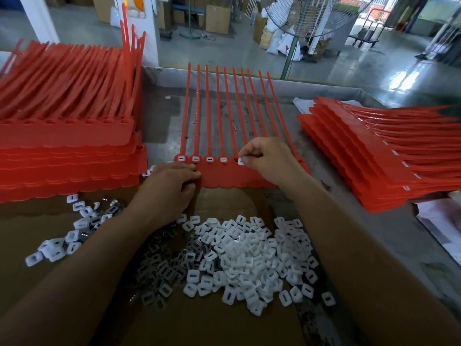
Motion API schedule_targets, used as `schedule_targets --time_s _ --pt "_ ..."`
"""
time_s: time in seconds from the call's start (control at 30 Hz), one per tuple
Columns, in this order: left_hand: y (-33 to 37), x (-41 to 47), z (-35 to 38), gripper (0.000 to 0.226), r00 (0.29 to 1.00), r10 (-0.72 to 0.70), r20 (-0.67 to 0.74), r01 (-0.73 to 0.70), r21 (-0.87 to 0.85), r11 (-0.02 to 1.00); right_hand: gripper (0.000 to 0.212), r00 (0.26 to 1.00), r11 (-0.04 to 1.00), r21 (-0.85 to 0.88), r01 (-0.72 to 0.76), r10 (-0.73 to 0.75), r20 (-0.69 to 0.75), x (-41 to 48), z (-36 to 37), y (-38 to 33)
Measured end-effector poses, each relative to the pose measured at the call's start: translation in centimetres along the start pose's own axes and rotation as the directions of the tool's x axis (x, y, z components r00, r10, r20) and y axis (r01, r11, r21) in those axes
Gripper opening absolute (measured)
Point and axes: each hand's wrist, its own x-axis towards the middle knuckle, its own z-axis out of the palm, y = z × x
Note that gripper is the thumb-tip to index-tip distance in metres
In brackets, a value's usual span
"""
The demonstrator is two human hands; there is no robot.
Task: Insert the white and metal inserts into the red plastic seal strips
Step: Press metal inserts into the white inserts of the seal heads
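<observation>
At centre frame the left hand (172, 186) grips the strip's (224, 177) edge, steadying it on the bench (162, 116), so the right hand (269, 161) can press home its pinched white insert (241, 161), fifth along.

Standing fan (290, 56); stacked cardboard boxes (217, 20); white sacks (274, 42)

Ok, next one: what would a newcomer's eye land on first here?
The bright red first: a sheet of seal strips lies mid-table, with a tall stack at left and another stack at right. The right hand pinches a white insert at the sheet's fifth slot while the left hand grips its left edge. Nearest the camera lies a heap of white inserts beside darker metal inserts.
</observation>
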Motion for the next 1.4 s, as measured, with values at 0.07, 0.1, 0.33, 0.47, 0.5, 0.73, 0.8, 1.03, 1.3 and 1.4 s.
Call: schedule_targets --time_s 0.07,0.1,0.33,0.47,0.5,0.73,0.8,1.03,1.3,1.4 --pt "0.0 0.0 0.0 0.032 1.0 0.016 -0.01 -0.016 -0.002 1.0 0.007 0.999 1.0 -0.024 0.003 -0.004 -0.05 0.8 0.3 0.1" --pt "0.1 0.0 0.0 0.032 1.0 0.02 -0.015 -0.02 -0.007 1.0 0.008 0.998 0.999 -0.038 0.001 -0.003 -0.067 1.1 0.5 0.2" --pt "0.4 0.1 0.0 0.033 0.999 0.026 -0.019 -0.026 0.002 1.0 0.011 0.994 0.995 -0.062 -0.081 0.077 -0.073 2.3 1.4 1.2" --pt "0.4 0.1 -0.1 0.033 1.0 0.024 -0.02 -0.024 0.004 1.0 0.011 0.995 0.993 -0.076 -0.091 0.087 -0.044 2.6 1.8 1.3" --pt "0.4 0.1 -0.1 0.033 1.0 0.023 -0.017 -0.023 0.008 1.0 0.012 0.995 0.992 -0.093 -0.091 0.088 -0.036 2.7 1.9 1.3" --pt "0.3 0.1 -0.2 0.034 1.0 0.011 -0.009 -0.011 0.007 1.0 0.012 0.995 0.978 -0.188 -0.085 0.076 -0.057 2.9 2.3 1.0" --pt "0.4 0.1 -0.3 0.033 1.0 0.018 -0.012 -0.018 0.002 1.0 0.012 0.995 0.98 -0.181 -0.087 0.078 -0.058 2.8 2.3 1.0" --pt "0.6 0.0 -0.5 0.033 1.0 0.028 -0.01 -0.028 -0.001 1.0 0.009 0.987 0.979 -0.129 -0.159 0.156 -0.035 3.1 1.8 0.3" --pt "0.6 -0.1 -0.5 0.033 1.0 0.019 -0.006 -0.019 -0.002 1.0 0.014 0.959 0.955 -0.092 -0.283 0.283 -0.013 4.0 1.4 0.0" --pt "0.5 -0.2 -0.5 0.033 1.0 0.024 -0.014 -0.024 -0.007 1.0 0.011 0.951 0.946 -0.097 -0.309 0.309 -0.012 4.5 1.5 -0.1"
